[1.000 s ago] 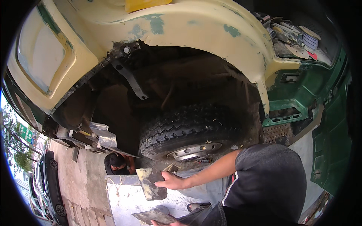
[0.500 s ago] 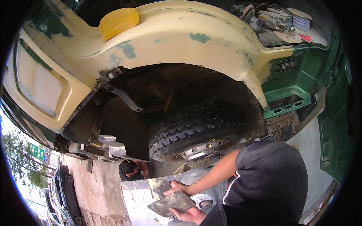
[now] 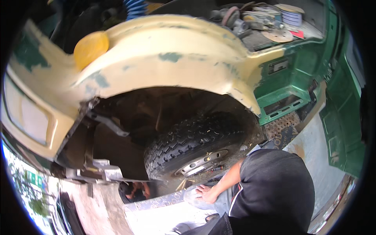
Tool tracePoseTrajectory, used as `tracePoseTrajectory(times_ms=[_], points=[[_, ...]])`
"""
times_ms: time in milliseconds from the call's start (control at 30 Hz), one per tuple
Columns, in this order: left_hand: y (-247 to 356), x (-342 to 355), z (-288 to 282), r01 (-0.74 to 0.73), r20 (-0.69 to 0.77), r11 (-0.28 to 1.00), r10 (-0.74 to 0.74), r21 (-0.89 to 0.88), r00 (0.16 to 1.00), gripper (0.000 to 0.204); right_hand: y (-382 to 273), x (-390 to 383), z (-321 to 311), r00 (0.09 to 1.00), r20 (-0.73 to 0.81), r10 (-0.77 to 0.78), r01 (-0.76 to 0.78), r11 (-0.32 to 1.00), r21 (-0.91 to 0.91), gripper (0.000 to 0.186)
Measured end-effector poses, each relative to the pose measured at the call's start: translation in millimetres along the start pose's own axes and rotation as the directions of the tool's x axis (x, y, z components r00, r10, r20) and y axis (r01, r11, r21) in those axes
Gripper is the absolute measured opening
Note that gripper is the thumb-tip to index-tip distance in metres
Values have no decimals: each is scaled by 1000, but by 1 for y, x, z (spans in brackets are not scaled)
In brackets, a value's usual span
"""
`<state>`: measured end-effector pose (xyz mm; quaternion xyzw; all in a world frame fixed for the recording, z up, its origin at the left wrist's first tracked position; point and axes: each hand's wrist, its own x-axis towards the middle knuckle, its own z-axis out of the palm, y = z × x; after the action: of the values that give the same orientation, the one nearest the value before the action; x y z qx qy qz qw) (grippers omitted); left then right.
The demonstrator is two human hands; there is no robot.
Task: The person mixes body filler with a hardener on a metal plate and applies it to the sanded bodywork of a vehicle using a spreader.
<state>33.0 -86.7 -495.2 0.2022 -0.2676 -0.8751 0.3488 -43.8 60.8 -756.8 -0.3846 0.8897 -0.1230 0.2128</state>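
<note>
My right hand [image 3: 207, 194] lies flat on my jeans-covered leg [image 3: 191, 197], fingers spread and nothing in it. Its forearm comes from the dark sleeve [image 3: 274, 188] at the right. Out of view is my left hand. Beyond the leg stands a black tyre [image 3: 188, 147] on a pale steel wheel [image 3: 201, 162]. Over it curves a cream-coated wheel arch [image 3: 145, 66] with patches of green showing through. A yellow rounded piece [image 3: 91, 49] rests on the left shoulder of that arch.
Sanding discs [image 3: 277, 35] and tools are heaped on the ledge at upper right, near a green step [image 3: 288, 103]. A blue coiled hose [image 3: 135, 8] hangs at the top. Another person [image 3: 133, 190] crouches beyond the wheel. A white board [image 3: 156, 219] lies below.
The two dark, mottled flat sheets that were in my hands are no longer visible. My left hand has left the view, and my right hand now lies on my leg. The view has shifted.
</note>
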Motion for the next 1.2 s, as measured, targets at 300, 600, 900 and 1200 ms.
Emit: tracePoseTrajectory(times_ms=[300,600,900,1200], points=[[97,6,-176,-472,-496,878,447,82,744,52,-35,81,-22,979,158,-131,130,991,18,70],[71,-15,-253,-453,-770,778,583,435,261,47,-207,286,55,942,-271,-199,309,829,466,26],[43,2,-307,-416,-870,892,339,177,358,47,-253,398,48,957,37,-288,285,955,84,23],[43,21,-331,-376,-858,927,197,6,474,47,-224,400,31,919,-96,-383,395,892,222,20]])
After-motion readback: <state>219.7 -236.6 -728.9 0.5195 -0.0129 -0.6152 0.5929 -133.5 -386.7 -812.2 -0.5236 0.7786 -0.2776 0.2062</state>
